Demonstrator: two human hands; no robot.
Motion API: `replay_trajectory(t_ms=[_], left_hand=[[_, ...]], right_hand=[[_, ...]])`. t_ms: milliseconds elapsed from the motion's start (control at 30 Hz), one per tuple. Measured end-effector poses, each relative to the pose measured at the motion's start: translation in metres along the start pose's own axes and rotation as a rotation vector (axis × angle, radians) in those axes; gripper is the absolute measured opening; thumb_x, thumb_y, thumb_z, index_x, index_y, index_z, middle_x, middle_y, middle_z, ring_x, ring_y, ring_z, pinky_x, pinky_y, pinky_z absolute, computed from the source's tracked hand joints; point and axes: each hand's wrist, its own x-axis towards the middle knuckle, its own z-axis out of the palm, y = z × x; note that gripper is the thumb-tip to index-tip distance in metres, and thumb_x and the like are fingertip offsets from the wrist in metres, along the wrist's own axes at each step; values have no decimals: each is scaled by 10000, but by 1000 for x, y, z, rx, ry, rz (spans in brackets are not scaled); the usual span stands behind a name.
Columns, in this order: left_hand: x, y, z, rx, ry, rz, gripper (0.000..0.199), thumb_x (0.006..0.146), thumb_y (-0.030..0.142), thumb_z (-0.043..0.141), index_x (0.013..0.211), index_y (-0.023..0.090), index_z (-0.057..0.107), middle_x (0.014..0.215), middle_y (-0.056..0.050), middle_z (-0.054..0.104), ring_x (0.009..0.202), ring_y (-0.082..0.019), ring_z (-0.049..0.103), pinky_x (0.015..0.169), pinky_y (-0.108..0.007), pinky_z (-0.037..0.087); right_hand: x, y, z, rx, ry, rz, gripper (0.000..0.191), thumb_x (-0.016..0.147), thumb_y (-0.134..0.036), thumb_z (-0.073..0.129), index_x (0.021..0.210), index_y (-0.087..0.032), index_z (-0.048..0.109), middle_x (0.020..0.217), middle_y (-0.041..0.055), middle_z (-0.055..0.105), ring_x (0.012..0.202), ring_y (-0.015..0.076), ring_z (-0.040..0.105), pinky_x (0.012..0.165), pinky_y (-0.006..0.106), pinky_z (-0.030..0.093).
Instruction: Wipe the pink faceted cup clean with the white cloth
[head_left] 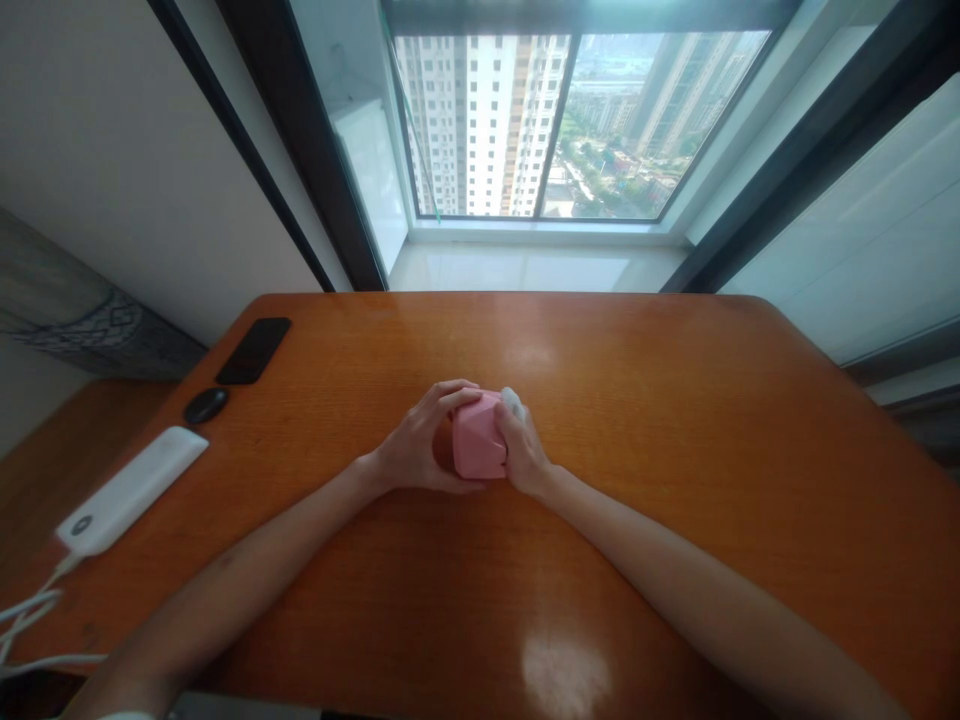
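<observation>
Both hands are at the middle of the wooden table (712,420), and there's the pink block (477,440), right between them! The left hand (418,437) curves wide, fingertips and thumb on it, palm standing off; the right hand (526,452) closes round it, some fingers hidden. It looks light, stiff, smooth, maybe slippery; those flat facets seem the best hold. Along the table's left, a rounded black disc (206,405), then a slim dark phone (253,350). Beyond the table's far edge, a glass window (556,130).
</observation>
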Motion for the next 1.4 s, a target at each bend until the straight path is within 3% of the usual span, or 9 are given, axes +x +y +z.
replay_trajectory(t_ms=[200,333,467,633,833,1000,1133,1267,1400], left_hand=[[2,5,2,-228,-85,-346,1038,709,607,939,1551,242,456,1388,-128,662,1141,-323,705,1012,-461,611],[-2,0,4,-201,-75,-278,1085,749,588,928,1625,255,380,1517,-167,579,1265,-360,668,1077,-512,589],[-4,-6,6,-78,-35,-63,1290,679,635,997,1700,302,282,1680,-213,415,1547,-449,469,1246,-645,472],[-2,-4,9,43,-29,44,1327,682,557,1028,1718,322,234,1694,-229,401,1566,-443,462,1238,-669,493],[2,5,7,79,0,15,1223,680,551,1012,1661,267,338,1578,-211,530,1472,-422,563,1209,-614,543],[0,10,5,-2,9,-157,1197,599,550,1012,1597,256,418,1474,-165,634,1287,-390,695,1112,-544,604],[3,11,8,-181,-1,-292,1075,699,678,909,1557,209,464,1395,-155,690,1125,-347,750,980,-472,638],[5,8,11,-330,-5,-358,910,850,785,760,1475,156,557,1372,-164,700,1142,-339,738,1004,-445,622],[0,5,15,-350,0,-336,990,847,826,749,1541,164,507,1415,-176,667,1170,-351,721,1041,-475,611]], right_hand=[[-2,-4,0,-58,-41,34,569,997,-760,494,791,-232,541,631,-21,490,613,155,434,558,292,369],[1,-2,1,-34,-29,46,541,984,-737,543,785,-234,522,632,-35,459,601,140,405,535,276,347],[1,-3,2,-18,-18,48,524,983,-706,562,754,-242,478,622,-41,437,591,132,376,518,270,320],[1,-3,3,-11,1,53,518,978,-697,562,745,-246,464,638,-40,432,609,134,379,528,267,333],[2,1,3,-10,-9,45,524,997,-695,551,743,-241,488,645,-32,457,615,141,411,536,276,344],[-1,-3,-1,-92,-91,-87,493,989,-679,570,785,-231,556,668,-22,491,607,148,432,555,296,370],[-1,-9,-4,-159,-162,-172,467,1020,-622,547,752,-239,550,642,-9,502,605,163,454,586,319,411],[0,-13,-5,-217,-184,-196,429,1005,-579,584,745,-239,570,630,0,519,613,176,486,591,326,437],[0,-15,-4,-245,-193,-189,415,1004,-546,585,724,-239,561,613,-7,496,595,167,467,580,321,427]])
